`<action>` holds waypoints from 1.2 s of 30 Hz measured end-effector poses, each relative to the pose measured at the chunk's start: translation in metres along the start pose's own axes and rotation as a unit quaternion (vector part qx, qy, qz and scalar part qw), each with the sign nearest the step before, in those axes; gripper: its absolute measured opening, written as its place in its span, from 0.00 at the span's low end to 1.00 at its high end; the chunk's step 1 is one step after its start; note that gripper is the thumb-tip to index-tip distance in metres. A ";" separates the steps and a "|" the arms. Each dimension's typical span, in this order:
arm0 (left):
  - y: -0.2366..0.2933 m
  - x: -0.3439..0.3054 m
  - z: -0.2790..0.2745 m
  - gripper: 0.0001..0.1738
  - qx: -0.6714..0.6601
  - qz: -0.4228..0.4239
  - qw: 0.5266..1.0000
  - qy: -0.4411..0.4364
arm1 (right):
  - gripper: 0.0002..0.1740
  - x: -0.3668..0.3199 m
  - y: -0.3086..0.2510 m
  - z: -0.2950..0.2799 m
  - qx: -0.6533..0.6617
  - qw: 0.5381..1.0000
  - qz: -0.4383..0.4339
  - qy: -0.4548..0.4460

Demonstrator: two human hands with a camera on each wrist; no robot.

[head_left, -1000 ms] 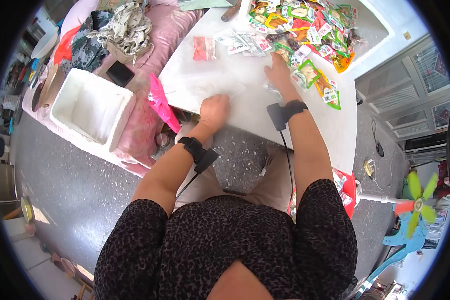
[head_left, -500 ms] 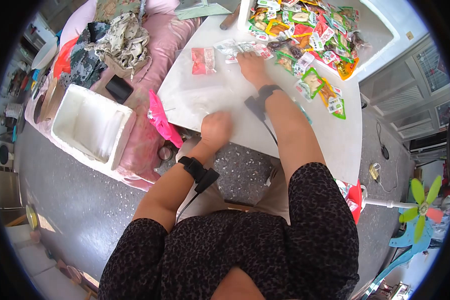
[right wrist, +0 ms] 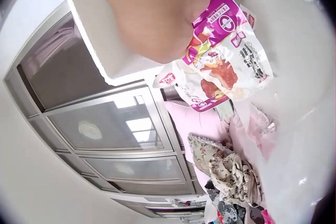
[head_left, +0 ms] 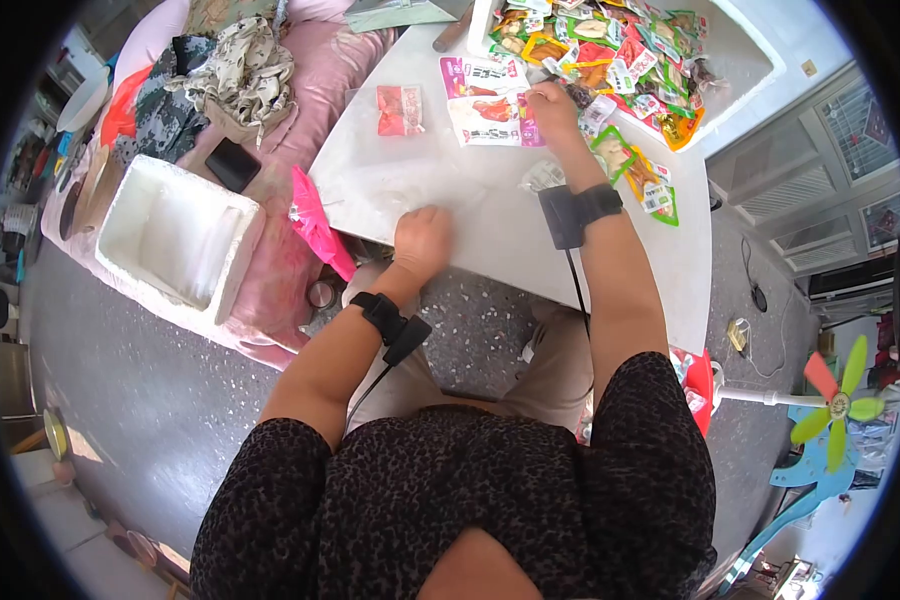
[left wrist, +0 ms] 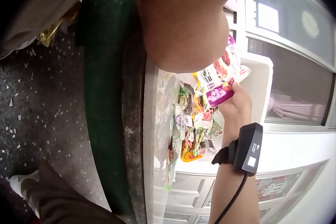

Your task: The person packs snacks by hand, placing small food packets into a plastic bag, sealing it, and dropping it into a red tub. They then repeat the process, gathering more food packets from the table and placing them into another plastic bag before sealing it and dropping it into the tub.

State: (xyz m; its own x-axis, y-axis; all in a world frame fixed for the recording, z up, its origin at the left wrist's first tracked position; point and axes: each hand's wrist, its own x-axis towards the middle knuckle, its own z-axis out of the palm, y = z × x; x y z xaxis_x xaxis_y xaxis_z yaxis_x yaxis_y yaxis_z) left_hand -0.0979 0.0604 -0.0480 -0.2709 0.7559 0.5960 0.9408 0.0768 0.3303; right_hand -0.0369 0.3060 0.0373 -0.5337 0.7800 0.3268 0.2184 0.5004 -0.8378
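Note:
My right hand [head_left: 555, 108] pinches the end of purple-and-white snack packets [head_left: 490, 105], which overlap and show pictures of red-brown food. They are spread over the table's far part; the right wrist view shows the printed packets [right wrist: 226, 66] close up, beside the hand. My left hand [head_left: 423, 240] rests at the table's front edge, near a crumpled clear plastic bag [head_left: 385, 195]. Its fingers are blurred and partly hidden, so I cannot tell whether it grips the bag. A small red packet [head_left: 400, 110] lies on the table left of the purple-and-white ones.
A white foam box [head_left: 740, 85] heaped with colourful food packets [head_left: 610, 60] stands at the far right. Several packets [head_left: 650, 180] lie on the white table [head_left: 490, 220] before it. At left, an empty foam box [head_left: 170, 230] and a phone [head_left: 233, 165] sit on the pink bed.
My right hand moved left from the pile to the silvery packets, then swung back right; printed purple-and-white faces now show where silvery ones lay. My left hand stayed at the table edge.

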 end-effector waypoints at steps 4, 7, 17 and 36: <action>0.000 0.000 0.002 0.04 0.012 -0.006 1.000 -0.013 | 0.09 -0.026 -0.001 -0.020 0.245 0.952 0.173 -0.056; 0.000 0.000 0.004 0.04 0.021 -0.018 0.999 -0.019 | 0.09 -0.045 0.007 -0.028 0.280 0.933 0.218 -0.063; 0.001 0.001 0.003 0.03 0.021 -0.018 1.000 -0.015 | 0.09 -0.078 0.028 -0.038 0.304 0.919 0.252 -0.005; 0.001 0.000 0.005 0.04 0.019 -0.001 1.000 0.007 | 0.02 -0.249 0.101 -0.252 -0.584 0.793 -0.010 0.171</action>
State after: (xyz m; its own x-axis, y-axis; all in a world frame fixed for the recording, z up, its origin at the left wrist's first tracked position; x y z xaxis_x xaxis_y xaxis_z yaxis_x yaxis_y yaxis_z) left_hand -0.0957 0.0637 -0.0510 -0.2760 0.7471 0.6047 0.9470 0.1037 0.3041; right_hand 0.3237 0.2574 -0.0187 -0.3373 0.7233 0.6025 0.9275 0.3650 0.0811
